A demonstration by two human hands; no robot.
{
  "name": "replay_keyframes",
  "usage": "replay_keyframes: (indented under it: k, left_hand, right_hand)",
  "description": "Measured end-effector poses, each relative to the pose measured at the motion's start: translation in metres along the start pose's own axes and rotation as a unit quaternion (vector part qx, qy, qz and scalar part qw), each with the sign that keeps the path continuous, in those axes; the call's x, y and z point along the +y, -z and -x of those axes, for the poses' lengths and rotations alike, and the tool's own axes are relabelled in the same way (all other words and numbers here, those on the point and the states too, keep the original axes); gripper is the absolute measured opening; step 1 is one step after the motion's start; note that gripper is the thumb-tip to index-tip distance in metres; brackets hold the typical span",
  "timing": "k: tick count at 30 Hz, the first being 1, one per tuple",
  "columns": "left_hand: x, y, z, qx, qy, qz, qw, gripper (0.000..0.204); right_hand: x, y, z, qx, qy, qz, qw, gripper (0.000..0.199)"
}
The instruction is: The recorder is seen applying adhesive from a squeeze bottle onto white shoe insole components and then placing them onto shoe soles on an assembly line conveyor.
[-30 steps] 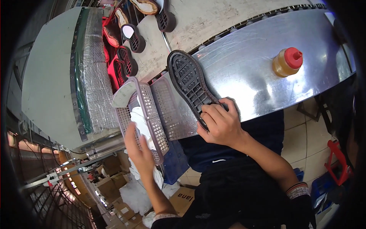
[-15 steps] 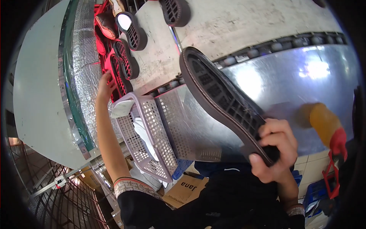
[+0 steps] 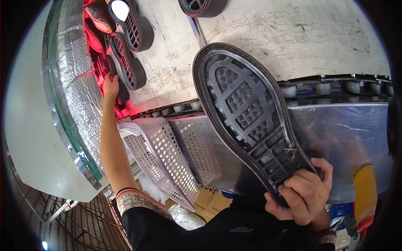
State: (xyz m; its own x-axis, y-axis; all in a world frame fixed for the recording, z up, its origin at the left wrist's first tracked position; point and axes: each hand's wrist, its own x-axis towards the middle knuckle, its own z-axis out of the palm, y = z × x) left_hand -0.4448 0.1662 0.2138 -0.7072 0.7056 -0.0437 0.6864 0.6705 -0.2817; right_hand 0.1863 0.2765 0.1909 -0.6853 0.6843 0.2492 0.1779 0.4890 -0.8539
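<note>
My right hand [image 3: 303, 193] grips a black shoe sole [image 3: 251, 113] by its narrow heel end, thumb on one side and fingers curled over the other. The sole is held up tilted, its gridded, studded hollow inner side in view and its wide toe end pointing away. At the far left, my left hand [image 3: 110, 86] reaches into the red-lit opening. Its fingers are closed at the edge of another dark sole [image 3: 121, 85], which is tipped up; the fingertips are partly hidden. Beside it rest two more soles, a gridded one [image 3: 125, 62] and one with a white patch [image 3: 136, 31].
A pale lilac perforated basket [image 3: 159, 142] stands between my arms. Beyond it, a conveyor with rollers [image 3: 322, 88] edges the metal table [image 3: 347, 134]. Another sole [image 3: 199, 6] lies at the far edge. A yellow-and-red object [image 3: 365, 194] is at right.
The sole in my right hand has turned so its inner side faces me more fully. The sole by my left hand has tipped up toward the red-lit opening. The whole view has shifted.
</note>
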Motion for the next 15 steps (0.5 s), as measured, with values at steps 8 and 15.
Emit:
replay_keyframes:
  k: [8, 15]
  left_hand:
    - [0.035, -0.019, 0.009, -0.139, 0.044, 0.219, 0.965, 0.056]
    - [0.075, 0.055, 0.048, -0.152, 0.296, 0.382, 0.862, 0.067]
  right_hand:
    - [0.002, -0.003, 0.008, -0.044, 0.01, 0.062, 0.997, 0.025]
    - [-0.002, 0.001, -0.001, -0.017, 0.035, 0.065, 0.997, 0.031]
